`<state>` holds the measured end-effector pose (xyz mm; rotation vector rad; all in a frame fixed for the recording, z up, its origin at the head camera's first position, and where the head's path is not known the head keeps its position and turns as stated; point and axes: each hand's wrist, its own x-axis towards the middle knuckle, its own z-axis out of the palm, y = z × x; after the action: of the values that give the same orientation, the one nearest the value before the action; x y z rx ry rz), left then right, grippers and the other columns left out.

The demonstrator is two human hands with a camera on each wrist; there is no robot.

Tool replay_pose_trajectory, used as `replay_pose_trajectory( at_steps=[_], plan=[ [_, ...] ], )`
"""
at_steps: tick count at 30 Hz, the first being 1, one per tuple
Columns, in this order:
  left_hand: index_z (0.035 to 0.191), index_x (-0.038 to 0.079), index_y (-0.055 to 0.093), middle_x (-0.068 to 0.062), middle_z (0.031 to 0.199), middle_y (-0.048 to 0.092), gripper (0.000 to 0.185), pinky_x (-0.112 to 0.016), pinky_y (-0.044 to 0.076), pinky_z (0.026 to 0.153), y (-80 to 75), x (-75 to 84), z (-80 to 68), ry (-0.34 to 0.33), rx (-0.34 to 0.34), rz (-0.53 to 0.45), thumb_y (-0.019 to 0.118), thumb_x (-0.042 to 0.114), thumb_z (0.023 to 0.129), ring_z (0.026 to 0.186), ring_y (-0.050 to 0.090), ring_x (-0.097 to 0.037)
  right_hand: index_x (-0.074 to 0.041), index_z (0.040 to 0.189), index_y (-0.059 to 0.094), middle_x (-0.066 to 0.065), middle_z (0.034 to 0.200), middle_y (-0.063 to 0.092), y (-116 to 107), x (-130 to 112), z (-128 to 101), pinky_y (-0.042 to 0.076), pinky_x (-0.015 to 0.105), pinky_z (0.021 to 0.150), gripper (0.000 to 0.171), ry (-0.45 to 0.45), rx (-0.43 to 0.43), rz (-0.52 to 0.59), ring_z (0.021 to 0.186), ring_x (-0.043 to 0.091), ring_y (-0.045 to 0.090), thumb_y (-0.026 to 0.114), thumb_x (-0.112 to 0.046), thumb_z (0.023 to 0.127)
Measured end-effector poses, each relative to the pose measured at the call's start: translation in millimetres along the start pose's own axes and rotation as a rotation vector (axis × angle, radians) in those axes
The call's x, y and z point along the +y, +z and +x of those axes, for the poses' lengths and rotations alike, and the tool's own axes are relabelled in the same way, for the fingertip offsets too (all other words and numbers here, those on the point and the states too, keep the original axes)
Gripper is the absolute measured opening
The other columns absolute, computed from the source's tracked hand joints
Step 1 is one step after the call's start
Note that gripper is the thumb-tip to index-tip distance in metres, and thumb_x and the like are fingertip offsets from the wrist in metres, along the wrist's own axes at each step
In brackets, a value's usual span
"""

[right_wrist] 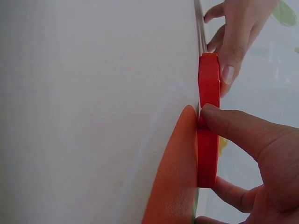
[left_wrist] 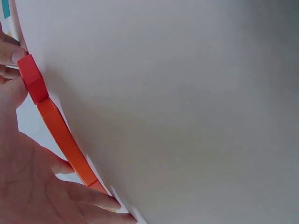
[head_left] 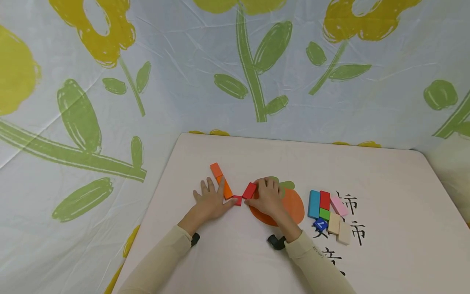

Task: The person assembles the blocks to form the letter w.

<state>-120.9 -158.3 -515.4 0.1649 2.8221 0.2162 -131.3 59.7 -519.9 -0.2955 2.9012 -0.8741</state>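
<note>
A line of blocks lies on the table, bending into a V. It runs from an orange-red block [head_left: 216, 170] through a long orange block [head_left: 225, 188] to a small red block [head_left: 238, 200]. My left hand [head_left: 210, 203] is spread flat beside it, thumb at the small red block and index finger along the orange one. At the right end, my right hand [head_left: 269, 197] pinches a longer red block [head_left: 250, 190] between thumb and fingers. In the right wrist view this red block [right_wrist: 208, 158] stands end to end with the small red one [right_wrist: 209, 79].
A printed orange persimmon [head_left: 293, 206] on the tabletop lies partly under my right hand. Further right is a group of blocks: a blue one [head_left: 313, 204], a pink one [head_left: 339, 205], a wooden one [head_left: 334, 223] and several others, over printed black characters [head_left: 358, 232]. Flowered cloth [head_left: 183, 81] hangs behind.
</note>
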Motion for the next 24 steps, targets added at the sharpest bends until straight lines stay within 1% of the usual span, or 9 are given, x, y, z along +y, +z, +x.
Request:
replay_pose_trajectory(
  at_steps=[4, 17, 24],
  plan=[
    [0.162, 0.013, 0.013, -0.037, 0.158, 0.012, 0.101, -0.082, 0.019, 0.100, 0.1, -0.2, 0.8, 0.000, 0.007, 0.000, 0.045, 0.076, 0.090, 0.141, 0.012, -0.061, -0.006, 0.127, 0.054, 0.024, 0.139, 0.041, -0.6, -0.3, 0.2, 0.030, 0.064, 0.102, 0.069, 0.002, -0.005, 0.005, 0.130, 0.041, 0.032, 0.086, -0.042, 0.078],
    [0.162, 0.014, 0.013, -0.037, 0.157, 0.013, 0.102, -0.081, 0.021, 0.099, -1.0, -1.1, -1.1, 0.012, 0.011, -0.025, 0.044, 0.078, 0.089, 0.141, 0.013, -0.060, -0.006, 0.126, 0.055, 0.024, 0.139, 0.042, -0.7, 0.9, -0.2, 0.029, 0.064, 0.103, 0.069, -0.003, -0.003, 0.017, 0.130, 0.042, 0.033, 0.087, -0.042, 0.076],
    [0.162, 0.014, 0.013, -0.037, 0.157, 0.013, 0.102, -0.081, 0.020, 0.100, -2.1, -0.3, -0.8, 0.005, 0.000, -0.042, 0.045, 0.077, 0.089, 0.142, 0.013, -0.059, -0.006, 0.126, 0.056, 0.024, 0.138, 0.043, -2.0, -0.2, -0.2, 0.028, 0.063, 0.103, 0.069, 0.004, 0.002, 0.013, 0.129, 0.042, 0.034, 0.087, -0.043, 0.076]
  ],
)
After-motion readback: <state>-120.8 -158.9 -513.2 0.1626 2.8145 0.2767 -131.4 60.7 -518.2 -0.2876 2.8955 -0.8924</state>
